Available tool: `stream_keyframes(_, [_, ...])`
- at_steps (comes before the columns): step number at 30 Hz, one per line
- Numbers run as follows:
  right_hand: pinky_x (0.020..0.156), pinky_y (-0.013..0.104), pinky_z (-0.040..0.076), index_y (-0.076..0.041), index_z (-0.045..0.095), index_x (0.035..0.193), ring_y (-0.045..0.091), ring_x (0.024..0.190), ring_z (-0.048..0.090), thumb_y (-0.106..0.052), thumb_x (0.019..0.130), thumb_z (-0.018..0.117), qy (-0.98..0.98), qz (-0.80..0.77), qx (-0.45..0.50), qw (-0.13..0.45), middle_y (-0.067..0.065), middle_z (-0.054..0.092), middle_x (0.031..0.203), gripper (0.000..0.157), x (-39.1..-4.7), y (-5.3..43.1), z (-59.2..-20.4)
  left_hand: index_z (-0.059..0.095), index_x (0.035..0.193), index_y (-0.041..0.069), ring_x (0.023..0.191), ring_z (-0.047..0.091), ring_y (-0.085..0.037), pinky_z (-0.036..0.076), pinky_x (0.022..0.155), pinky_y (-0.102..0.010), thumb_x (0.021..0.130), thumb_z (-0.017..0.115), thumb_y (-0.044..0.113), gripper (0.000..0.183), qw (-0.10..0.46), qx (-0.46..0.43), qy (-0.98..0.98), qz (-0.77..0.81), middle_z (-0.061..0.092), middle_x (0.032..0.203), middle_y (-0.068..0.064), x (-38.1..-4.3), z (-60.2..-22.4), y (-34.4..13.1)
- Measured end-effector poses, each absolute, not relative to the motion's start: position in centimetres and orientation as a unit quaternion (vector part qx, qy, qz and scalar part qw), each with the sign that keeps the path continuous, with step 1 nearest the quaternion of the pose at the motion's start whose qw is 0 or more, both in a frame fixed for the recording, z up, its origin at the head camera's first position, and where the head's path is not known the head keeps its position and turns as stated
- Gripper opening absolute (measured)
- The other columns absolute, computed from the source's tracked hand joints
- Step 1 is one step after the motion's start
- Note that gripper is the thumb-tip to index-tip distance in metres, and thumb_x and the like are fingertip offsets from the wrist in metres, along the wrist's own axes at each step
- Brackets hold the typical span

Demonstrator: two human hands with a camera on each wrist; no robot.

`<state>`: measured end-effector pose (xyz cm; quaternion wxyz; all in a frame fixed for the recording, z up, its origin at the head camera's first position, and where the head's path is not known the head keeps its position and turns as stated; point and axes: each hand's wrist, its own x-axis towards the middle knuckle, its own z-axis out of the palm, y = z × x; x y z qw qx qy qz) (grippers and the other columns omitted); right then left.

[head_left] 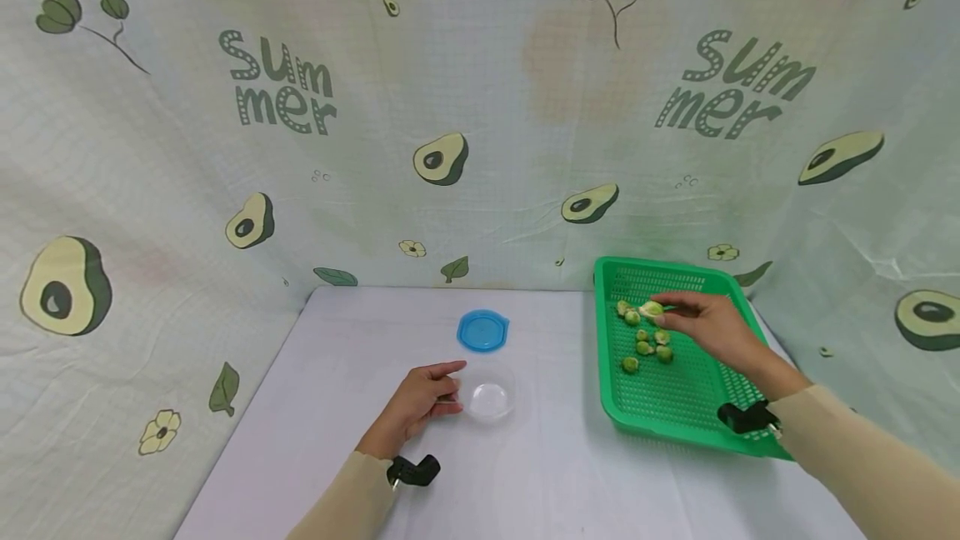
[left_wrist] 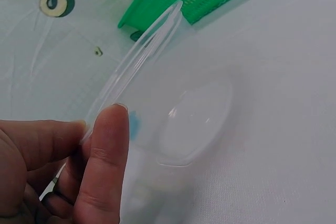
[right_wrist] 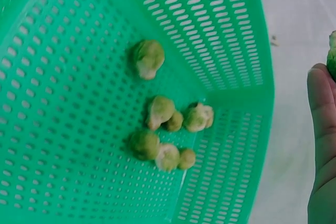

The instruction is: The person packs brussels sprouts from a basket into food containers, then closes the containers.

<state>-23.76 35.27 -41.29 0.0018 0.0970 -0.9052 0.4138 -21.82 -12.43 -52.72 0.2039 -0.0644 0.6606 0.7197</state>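
My left hand (head_left: 422, 398) pinches the rim of a clear plastic bowl (head_left: 489, 405) at the middle of the table. In the left wrist view the bowl (left_wrist: 194, 114) is see-through, with thumb and finger at its edge. Over a green basket (head_left: 645, 403) on the right, my right hand (head_left: 708, 325) holds a Brussels sprout (head_left: 651, 310) between thumb and fingertips. Several more Brussels sprouts (head_left: 645, 348) lie on the basket floor below. The right wrist view catches only a sliver of the held sprout (right_wrist: 332, 59) at its right edge.
A round blue lid (head_left: 482, 332) lies flat behind the bowl. The basket's raised, slotted walls (right_wrist: 239, 40) surround the loose sprouts. A printed cloth (head_left: 495, 232) hangs behind and beside the white table (head_left: 555, 457).
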Motion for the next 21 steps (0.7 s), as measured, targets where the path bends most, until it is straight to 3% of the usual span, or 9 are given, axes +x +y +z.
stream_keyframes(11, [0.081, 0.022, 0.062, -0.006, 0.071, 0.134, -0.004, 0.096, 0.07, -0.031, 0.1, 0.075, -0.883, 0.457, 0.1, 0.041, 0.009, 0.076, 0.123, 0.043, -23.0, 32.9, -41.0, 0.059, 0.149, 0.001, 0.074, 0.064, -0.013, 0.067, 0.074, -0.029, 0.101, 0.063, 0.0, 0.048, 0.203, -0.056, 0.661, 0.72, 0.06, 0.09, -0.005, -21.9, -53.0, -12.6])
stream_keyframes(15, [0.079, 0.022, 0.062, -0.007, 0.072, 0.132, -0.002, 0.094, 0.071, -0.028, 0.099, 0.076, -0.88, 0.462, 0.101, 0.05, -0.003, 0.078, 0.115, 0.04, -22.7, 31.9, -41.1, 0.057, 0.15, 0.0, 0.077, 0.063, -0.015, 0.067, 0.074, -0.029, 0.102, 0.062, 0.0, 0.049, 0.204, -0.054, 0.664, 0.717, 0.06, 0.091, -0.006, -21.9, -52.9, -12.6])
stream_keyframes(21, [0.075, 0.021, 0.061, -0.007, 0.072, 0.132, -0.003, 0.092, 0.07, -0.024, 0.099, 0.077, -0.88, 0.459, 0.105, 0.059, 0.009, 0.078, 0.115, 0.037, -22.1, 30.4, -40.6, 0.059, 0.149, 0.003, 0.075, 0.063, -0.014, 0.067, 0.074, -0.029, 0.101, 0.064, 0.001, 0.048, 0.204, -0.059, 0.666, 0.716, 0.059, 0.091, -0.006, -21.9, -53.0, -12.6])
